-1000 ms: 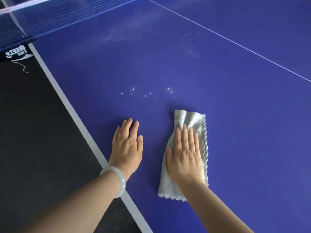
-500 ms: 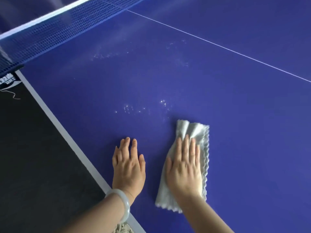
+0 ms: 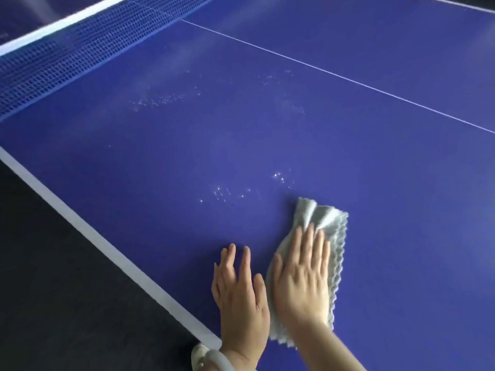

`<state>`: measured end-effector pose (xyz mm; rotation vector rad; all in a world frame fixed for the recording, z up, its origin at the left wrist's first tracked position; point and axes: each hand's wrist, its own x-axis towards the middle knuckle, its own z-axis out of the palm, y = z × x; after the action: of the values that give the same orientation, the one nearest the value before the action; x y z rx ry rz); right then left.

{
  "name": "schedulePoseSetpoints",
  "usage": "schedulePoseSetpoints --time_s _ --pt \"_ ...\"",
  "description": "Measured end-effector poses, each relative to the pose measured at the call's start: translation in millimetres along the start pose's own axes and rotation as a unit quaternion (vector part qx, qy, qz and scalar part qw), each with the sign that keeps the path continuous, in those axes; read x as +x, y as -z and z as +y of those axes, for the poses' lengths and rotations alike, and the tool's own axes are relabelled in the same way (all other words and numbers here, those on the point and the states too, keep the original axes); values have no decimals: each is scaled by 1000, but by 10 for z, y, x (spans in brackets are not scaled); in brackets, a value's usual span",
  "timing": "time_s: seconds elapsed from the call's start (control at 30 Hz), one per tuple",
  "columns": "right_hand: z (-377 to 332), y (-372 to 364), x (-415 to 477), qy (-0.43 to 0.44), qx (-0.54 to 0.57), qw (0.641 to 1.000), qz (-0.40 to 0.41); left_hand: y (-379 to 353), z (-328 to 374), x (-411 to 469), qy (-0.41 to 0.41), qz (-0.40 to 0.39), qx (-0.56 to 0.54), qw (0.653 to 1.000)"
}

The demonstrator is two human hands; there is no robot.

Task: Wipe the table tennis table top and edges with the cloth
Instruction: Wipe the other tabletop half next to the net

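Observation:
The blue table tennis table top (image 3: 166, 162) fills most of the view. A folded pale grey cloth (image 3: 328, 223) lies flat on it near the bottom. My right hand (image 3: 300, 277) presses down on the cloth with straight fingers, covering its middle. My left hand (image 3: 241, 295) rests flat on the bare table just left of the cloth, fingers straight, a pale bangle on the wrist. Small water droplets (image 3: 227, 194) glisten just beyond the cloth, and fainter specks (image 3: 163, 100) lie nearer the net.
The white side line and table edge (image 3: 80, 226) run diagonally at the left, with dark floor (image 3: 40, 277) beyond. The blue net (image 3: 61, 62) crosses the top left. A thin white centre line (image 3: 348, 80) runs across the upper right.
Both hands and the cloth have slid toward me along the table while the view lifted toward the net. My left hand now sits closer to the cloth.

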<state>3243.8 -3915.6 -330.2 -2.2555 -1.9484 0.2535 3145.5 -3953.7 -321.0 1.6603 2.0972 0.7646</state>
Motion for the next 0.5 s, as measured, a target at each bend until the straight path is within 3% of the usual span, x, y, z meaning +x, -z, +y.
schedulePoseSetpoints --time_s 0.07,0.13,0.27,0.33,0.5 --pt "56 -14 -206 54 5 998 6 190 -165 125 -62 -14 -68 996" --pt "281 10 -373 63 -12 997 50 456 -419 397 -127 -31 -55 990" --pt "404 -14 -656 -97 -51 985 137 828 -1038 1233 -139 -20 121 983" --pt "114 -117 -721 -155 -55 979 118 859 -1240 1541 -121 -35 188 974" --pt "-829 -308 -344 -153 -12 987 54 763 -1382 1703 -129 -21 216 968"
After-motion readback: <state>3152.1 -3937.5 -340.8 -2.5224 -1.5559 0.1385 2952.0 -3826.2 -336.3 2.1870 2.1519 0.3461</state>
